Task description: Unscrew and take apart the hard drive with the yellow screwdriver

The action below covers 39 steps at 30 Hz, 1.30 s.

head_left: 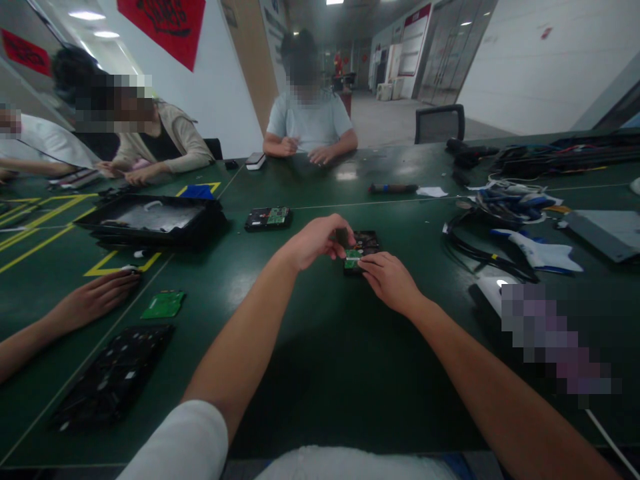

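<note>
Here your left hand (pixel 315 241) reaches out with the wrist bent, fingers curled down over the small black hard drive with a green circuit board (pixel 360 250) lying flat on the dark green table (pixel 320 347). Your right hand (pixel 390 280) lies palm down, fingertips pressed together, pinching the board's near edge. The drive's long axis runs away from you, tilted slightly right.
</note>
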### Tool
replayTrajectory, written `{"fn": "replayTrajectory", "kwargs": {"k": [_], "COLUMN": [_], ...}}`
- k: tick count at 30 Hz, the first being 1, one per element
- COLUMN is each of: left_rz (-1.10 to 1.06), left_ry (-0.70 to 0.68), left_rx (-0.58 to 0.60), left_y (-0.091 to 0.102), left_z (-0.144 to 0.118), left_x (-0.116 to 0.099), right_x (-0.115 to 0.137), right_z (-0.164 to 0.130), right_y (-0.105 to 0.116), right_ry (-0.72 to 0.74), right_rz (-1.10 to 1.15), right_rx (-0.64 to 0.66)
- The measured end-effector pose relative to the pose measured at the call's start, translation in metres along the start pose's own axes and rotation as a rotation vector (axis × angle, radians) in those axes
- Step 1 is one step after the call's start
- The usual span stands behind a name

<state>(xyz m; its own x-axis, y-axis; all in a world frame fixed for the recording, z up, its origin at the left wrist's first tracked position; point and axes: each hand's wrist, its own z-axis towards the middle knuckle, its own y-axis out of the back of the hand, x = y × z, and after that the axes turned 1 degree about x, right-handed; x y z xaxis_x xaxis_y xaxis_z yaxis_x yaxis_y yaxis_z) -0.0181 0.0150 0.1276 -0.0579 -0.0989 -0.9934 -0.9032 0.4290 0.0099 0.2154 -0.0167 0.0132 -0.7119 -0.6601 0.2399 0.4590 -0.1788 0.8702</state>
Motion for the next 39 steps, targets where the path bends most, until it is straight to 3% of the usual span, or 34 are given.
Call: {"fn": "replayTrajectory", "kwargs": {"k": [6,13,21,27,39], "left_rz": [0.171,0.144,0.384,0.272,0.025], "left_ry": [-0.063,-0.089,-0.095,0.085,0.182], "left_rx": [-0.086,-0.119,-0.183,-0.021,0.023], "left_y": [0.001,-0.004,-0.005,-0.009,-0.006], "left_z": [0.0,0.0,-0.005,-0.009,-0.006], "left_x": [-0.002,-0.001,-0.008,-0.007,-0.003], "right_x": [0.0,0.0,0.003,0.004,0.001], "right_z": [0.0,0.0,0.001,0.001,0.001], "right_y": [0.001,0.001,0.002,0.004,0.0], "right_ry": [-0.001,-0.009,-0.024,-0.028,-0.014], "right_rz": [-0.005,0.0,-0.015,-0.025,-0.007], "right_rx": [0.004,0.012,0.016,0.033,0.007]}}
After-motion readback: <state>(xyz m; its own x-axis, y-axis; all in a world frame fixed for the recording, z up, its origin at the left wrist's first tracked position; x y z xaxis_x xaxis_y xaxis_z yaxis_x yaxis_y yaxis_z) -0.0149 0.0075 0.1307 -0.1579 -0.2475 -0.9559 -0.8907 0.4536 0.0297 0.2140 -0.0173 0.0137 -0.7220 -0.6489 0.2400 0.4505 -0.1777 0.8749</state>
